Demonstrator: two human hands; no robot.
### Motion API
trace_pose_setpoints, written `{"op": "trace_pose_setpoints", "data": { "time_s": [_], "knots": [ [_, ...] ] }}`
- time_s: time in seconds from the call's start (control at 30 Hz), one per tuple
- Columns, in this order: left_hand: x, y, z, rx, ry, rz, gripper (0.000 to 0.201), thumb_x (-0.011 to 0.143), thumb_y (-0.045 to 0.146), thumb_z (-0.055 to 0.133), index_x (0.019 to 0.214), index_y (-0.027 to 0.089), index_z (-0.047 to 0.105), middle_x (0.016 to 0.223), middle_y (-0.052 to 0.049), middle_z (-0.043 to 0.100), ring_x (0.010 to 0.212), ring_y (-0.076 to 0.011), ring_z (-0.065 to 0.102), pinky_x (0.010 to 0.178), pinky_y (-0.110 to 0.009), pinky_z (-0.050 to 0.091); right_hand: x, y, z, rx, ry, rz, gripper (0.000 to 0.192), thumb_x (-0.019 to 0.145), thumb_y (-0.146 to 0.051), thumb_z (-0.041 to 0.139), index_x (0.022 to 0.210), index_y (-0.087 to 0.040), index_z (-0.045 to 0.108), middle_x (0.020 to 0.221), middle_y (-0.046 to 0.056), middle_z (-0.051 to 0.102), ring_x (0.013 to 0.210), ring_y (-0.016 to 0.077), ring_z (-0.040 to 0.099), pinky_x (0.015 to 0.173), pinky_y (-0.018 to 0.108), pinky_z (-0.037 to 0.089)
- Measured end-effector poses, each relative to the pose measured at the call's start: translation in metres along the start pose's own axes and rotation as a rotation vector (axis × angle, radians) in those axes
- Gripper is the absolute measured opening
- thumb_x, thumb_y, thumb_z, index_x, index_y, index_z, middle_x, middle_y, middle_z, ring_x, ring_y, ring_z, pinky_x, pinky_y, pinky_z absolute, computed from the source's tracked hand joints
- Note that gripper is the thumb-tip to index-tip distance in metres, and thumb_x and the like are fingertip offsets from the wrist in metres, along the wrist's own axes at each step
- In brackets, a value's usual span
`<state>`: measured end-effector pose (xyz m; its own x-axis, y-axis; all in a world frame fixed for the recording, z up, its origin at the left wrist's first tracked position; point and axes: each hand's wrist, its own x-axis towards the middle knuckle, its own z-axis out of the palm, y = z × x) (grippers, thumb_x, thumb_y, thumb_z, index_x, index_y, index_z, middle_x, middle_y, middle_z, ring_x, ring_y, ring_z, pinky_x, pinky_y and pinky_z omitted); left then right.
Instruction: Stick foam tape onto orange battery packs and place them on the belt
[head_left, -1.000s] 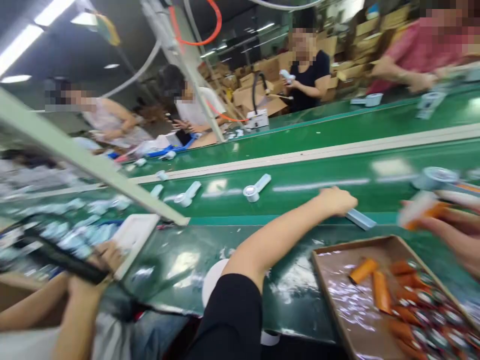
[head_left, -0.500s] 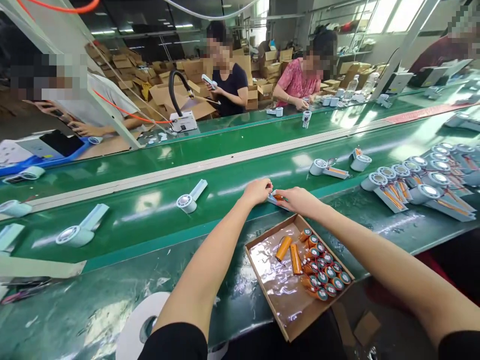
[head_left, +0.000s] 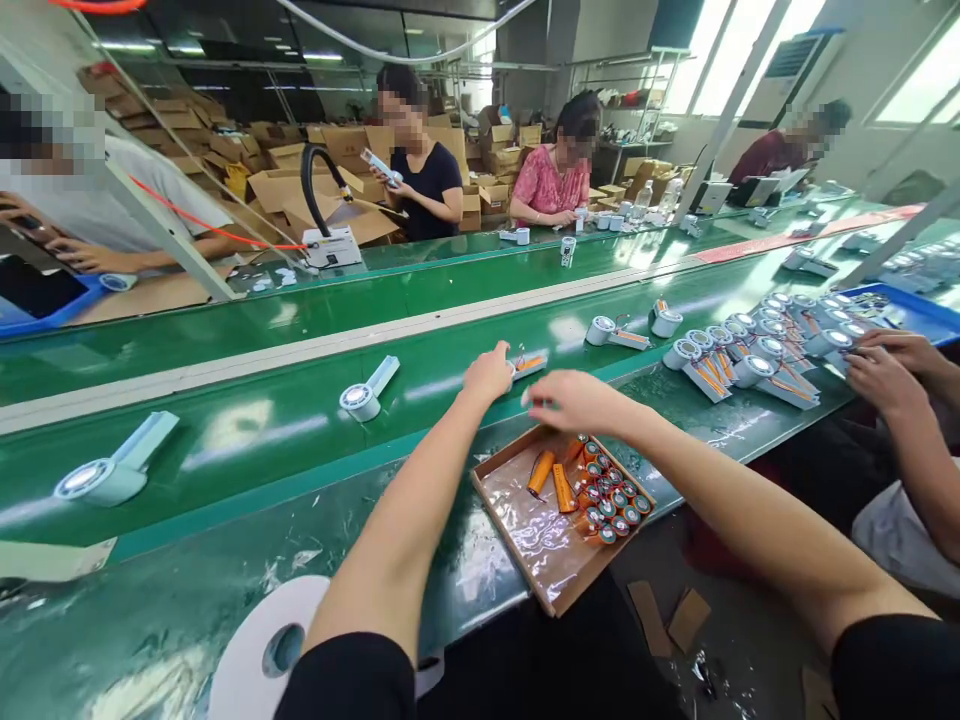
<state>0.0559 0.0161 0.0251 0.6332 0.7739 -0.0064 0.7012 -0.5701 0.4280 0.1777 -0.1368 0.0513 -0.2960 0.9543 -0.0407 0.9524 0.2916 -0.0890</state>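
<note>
My left hand (head_left: 489,376) is over the green conveyor belt, its fingers closed around the round end of a pale handheld fan body (head_left: 531,364). An orange battery shows in that body's open handle; its head is mostly hidden by my hand. Just to the right, my right hand (head_left: 574,402) hovers above the far edge of a shallow cardboard box (head_left: 517,540), fingers apart and apparently holding nothing. Inside the box, two orange batteries (head_left: 541,473) lie loose on the plastic lining, beside several more standing packed together (head_left: 611,495).
More fan bodies (head_left: 360,400) lie spaced along the belt, and a cluster of them (head_left: 757,365) sits at right. A co-worker's hands (head_left: 892,365) work there by a blue tray (head_left: 915,310). A white tape roll (head_left: 247,660) lies front left. Several people sit across the belt.
My right hand has come away from the fan body and moved back over the box. The fan body now rests farther onto the belt at my left hand. My view has turned right.
</note>
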Motion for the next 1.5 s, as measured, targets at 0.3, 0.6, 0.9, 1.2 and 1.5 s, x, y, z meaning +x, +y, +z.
{"op": "trace_pose_setpoints", "data": {
  "time_s": [0.3,0.6,0.9,1.2,1.5],
  "knots": [
    [-0.216,-0.082,-0.073,-0.052,0.050,0.135,0.036,0.099,0.043,0.053,0.131,0.028,0.062,0.122,0.000,0.073,0.108,-0.0187,0.068,0.098,-0.032,0.052,-0.025,-0.042,0.044,0.020,-0.218,-0.265,0.023,0.083,0.001,0.069,0.100,-0.012,0.076,0.103,0.014,0.071,0.102,0.0300,0.068,0.087,0.034,0.051],
    [-0.443,-0.194,-0.045,0.465,-0.010,0.061,0.052,0.084,0.034,0.068,0.136,0.027,0.061,0.149,-0.010,0.057,0.136,-0.0359,0.051,0.113,-0.055,0.044,-0.108,-0.053,0.019,0.940,0.302,0.071,0.029,0.088,-0.043,0.080,0.105,-0.022,0.068,0.107,0.005,0.074,0.092,0.0236,0.072,0.081,0.030,0.057],
    [-0.400,-0.062,-0.075,0.512,0.428,0.429,0.034,0.087,0.015,0.072,0.120,0.019,0.064,0.112,-0.009,0.075,0.119,-0.0328,0.061,0.107,-0.048,0.046,-0.092,-0.164,0.021,1.263,0.341,0.051,0.050,0.076,-0.063,0.088,0.089,-0.018,0.071,0.072,-0.001,0.065,0.060,0.0129,0.058,0.055,0.019,0.049],
    [-0.364,-0.034,-0.075,0.671,0.337,0.542,0.033,0.092,0.006,0.064,0.120,0.022,0.067,0.112,0.001,0.076,0.084,-0.0196,0.063,0.080,-0.040,0.043,-0.093,-0.162,0.034,1.377,0.222,0.068,0.024,0.091,-0.034,0.079,0.080,-0.019,0.066,0.077,-0.001,0.068,0.072,0.0161,0.065,0.067,0.023,0.053],
    [-0.363,0.000,0.002,0.303,0.585,0.317,0.052,0.089,0.020,0.075,0.138,0.015,0.057,0.108,-0.012,0.074,0.094,-0.0249,0.063,0.087,-0.040,0.047,-0.067,-0.176,0.063,2.082,0.857,0.335,0.047,0.081,-0.046,0.089,0.115,-0.020,0.071,0.105,0.008,0.075,0.092,0.0230,0.073,0.080,0.032,0.063]
  ]
}}
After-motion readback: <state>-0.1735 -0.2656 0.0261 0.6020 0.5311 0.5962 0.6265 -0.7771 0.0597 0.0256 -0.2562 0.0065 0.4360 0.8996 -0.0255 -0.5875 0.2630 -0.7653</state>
